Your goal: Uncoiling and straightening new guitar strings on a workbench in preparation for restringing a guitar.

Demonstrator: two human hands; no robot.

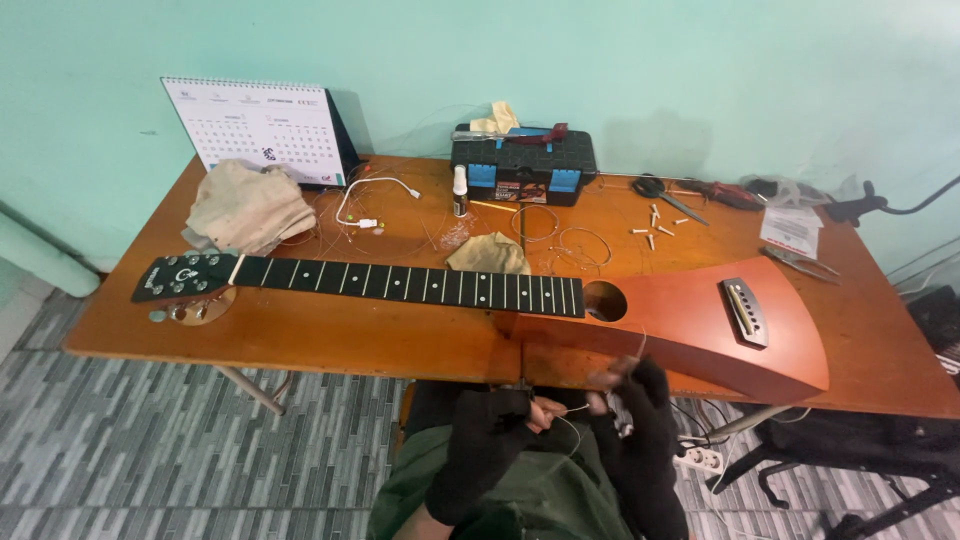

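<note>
Both my hands wear black fingerless gloves and are below the table's front edge, over my lap. My left hand (492, 432) and my right hand (632, 405) pinch a thin guitar string (572, 418) stretched between them. Just above my hands an orange wedge-shaped acoustic guitar (690, 330) lies flat on the wooden table (300, 335), with its dark fretboard (410, 283) and black headstock (180, 277) pointing left. Its bridge (746, 312) is at the right; no strings show along the neck.
At the back of the table stand a black and blue toolbox (523, 165), a desk calendar (257, 128), a small spray bottle (460, 191), cloths (248, 205), a white cable, coiled strings (570, 238), bridge pins (655, 228), scissors and pliers. Cables and a power strip (697, 459) lie on the floor.
</note>
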